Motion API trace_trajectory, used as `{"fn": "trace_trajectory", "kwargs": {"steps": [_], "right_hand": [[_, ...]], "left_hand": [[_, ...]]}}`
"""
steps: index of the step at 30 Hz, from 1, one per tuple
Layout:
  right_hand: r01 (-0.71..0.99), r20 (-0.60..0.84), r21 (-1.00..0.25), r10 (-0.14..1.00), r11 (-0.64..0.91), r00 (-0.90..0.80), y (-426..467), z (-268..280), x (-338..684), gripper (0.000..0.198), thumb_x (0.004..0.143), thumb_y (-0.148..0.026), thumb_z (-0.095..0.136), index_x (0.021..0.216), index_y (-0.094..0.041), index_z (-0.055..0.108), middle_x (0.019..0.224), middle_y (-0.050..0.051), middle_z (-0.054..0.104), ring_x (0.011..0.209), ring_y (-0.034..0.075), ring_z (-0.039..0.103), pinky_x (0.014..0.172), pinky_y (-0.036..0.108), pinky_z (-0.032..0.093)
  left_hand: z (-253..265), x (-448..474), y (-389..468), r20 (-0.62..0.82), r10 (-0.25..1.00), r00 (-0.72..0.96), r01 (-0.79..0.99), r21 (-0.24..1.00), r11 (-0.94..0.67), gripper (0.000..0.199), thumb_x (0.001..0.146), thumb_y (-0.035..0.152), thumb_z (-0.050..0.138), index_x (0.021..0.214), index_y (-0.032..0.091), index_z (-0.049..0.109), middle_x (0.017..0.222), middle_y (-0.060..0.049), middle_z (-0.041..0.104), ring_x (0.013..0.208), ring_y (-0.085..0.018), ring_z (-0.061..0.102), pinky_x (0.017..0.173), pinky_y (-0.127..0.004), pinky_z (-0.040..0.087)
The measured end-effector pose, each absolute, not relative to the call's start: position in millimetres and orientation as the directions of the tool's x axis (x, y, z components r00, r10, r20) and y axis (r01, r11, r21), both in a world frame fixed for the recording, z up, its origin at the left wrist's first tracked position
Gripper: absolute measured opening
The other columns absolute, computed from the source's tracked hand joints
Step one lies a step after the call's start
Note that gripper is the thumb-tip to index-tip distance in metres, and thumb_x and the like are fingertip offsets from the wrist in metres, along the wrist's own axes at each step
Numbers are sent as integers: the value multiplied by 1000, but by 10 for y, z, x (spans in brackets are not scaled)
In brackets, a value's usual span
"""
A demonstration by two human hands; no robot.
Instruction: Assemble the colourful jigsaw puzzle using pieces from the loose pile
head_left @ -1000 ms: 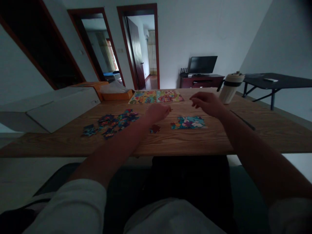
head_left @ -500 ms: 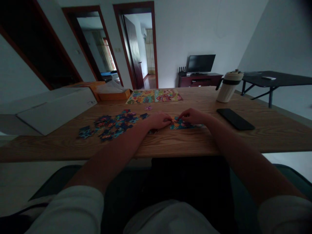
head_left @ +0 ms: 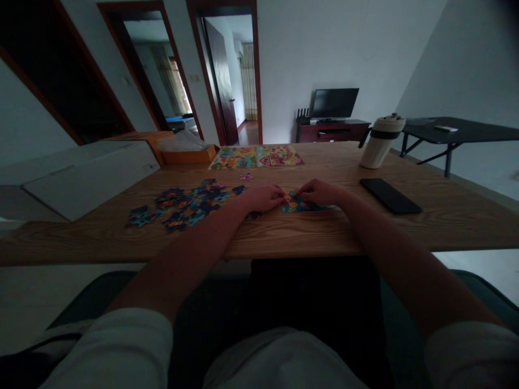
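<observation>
Leaning over the wooden table (head_left: pixel 259 237) with both forearms, the person works at close range. The left hand (head_left: pixel 265 198) has its fingertips drawn together at an orange patch (head_left: pixel 287 198) of the joined puzzle section (head_left: pixel 302 206); from here I cannot tell whether they pinch a piece or only press. The right hand (head_left: pixel 320 193) bends over the same section, fingertips down on it, perhaps to steady it; whether they close on anything, I cannot tell. That section lies flat between and beneath the hands, presumably so both can reach it. Loose pieces (head_left: pixel 194 202) spread to the left, handy for that arm, with a pink piece (head_left: pixel 246 176) lying apart beyond. The picture sheet (head_left: pixel 257 157) lies farther back, likely for easy viewing. The phone (head_left: pixel 390 195) and tumbler (head_left: pixel 381 141) stay off right, seemingly out of the way.
</observation>
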State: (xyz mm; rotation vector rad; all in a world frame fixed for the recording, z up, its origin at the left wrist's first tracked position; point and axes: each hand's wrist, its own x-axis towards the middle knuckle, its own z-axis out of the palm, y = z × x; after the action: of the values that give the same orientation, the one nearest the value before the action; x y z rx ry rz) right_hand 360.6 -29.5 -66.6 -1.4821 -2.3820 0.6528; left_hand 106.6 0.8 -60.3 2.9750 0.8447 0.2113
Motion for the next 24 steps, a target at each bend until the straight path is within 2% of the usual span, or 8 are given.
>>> {"fn": "trace_trajectory", "kwargs": {"steps": [6, 14, 17, 20, 24], "right_hand": [[785, -17, -508, 907, 354, -420, -301, -655, 3606, 39, 95, -38, 55, 116, -17, 82, 86, 6, 77, 68, 16, 61, 65, 28, 46], [822, -75, -464, 910, 329, -407, -290, -653, 3599, 38, 94, -43, 57, 113, -22, 83, 85, 4, 77, 66, 16, 60, 64, 27, 44], [827, -81, -450, 907, 338, -414, -285, -647, 3599, 37, 95, -39, 56, 114, -22, 83, 86, 6, 77, 68, 17, 61, 64, 28, 44], [838, -99, -430, 905, 335, -413, -311, -616, 3574, 37, 96, -36, 55, 115, -21, 82, 84, 6, 76, 65, 16, 60, 62, 27, 43], [858, -105, -388, 909, 336, -403, -349, -590, 3526, 34, 95, -37, 56, 107, -20, 83, 77, 4, 74, 63, 16, 58, 60, 27, 41]], "left_hand": [[-609, 1047, -19, 86, 443, 892, 430, 132, -893, 37, 101, 32, 52, 132, 20, 70, 135, -7, 69, 124, -20, 63, 112, -29, 39], [-609, 1037, -28, 92, 461, 883, 447, 136, -884, 36, 100, 32, 54, 130, 23, 72, 136, -4, 70, 125, -20, 63, 112, -29, 40], [-597, 1024, -24, 91, 458, 884, 443, 149, -884, 36, 99, 33, 55, 130, 22, 71, 134, -5, 70, 123, -20, 64, 111, -29, 40], [-592, 1020, -32, 65, 461, 885, 450, 136, -883, 37, 100, 34, 54, 130, 23, 72, 136, -5, 70, 124, -21, 64, 111, -31, 41], [-591, 1048, -65, 10, 456, 890, 454, 80, -887, 37, 101, 35, 50, 128, 24, 74, 137, -6, 69, 125, -23, 63, 113, -34, 38]]}}
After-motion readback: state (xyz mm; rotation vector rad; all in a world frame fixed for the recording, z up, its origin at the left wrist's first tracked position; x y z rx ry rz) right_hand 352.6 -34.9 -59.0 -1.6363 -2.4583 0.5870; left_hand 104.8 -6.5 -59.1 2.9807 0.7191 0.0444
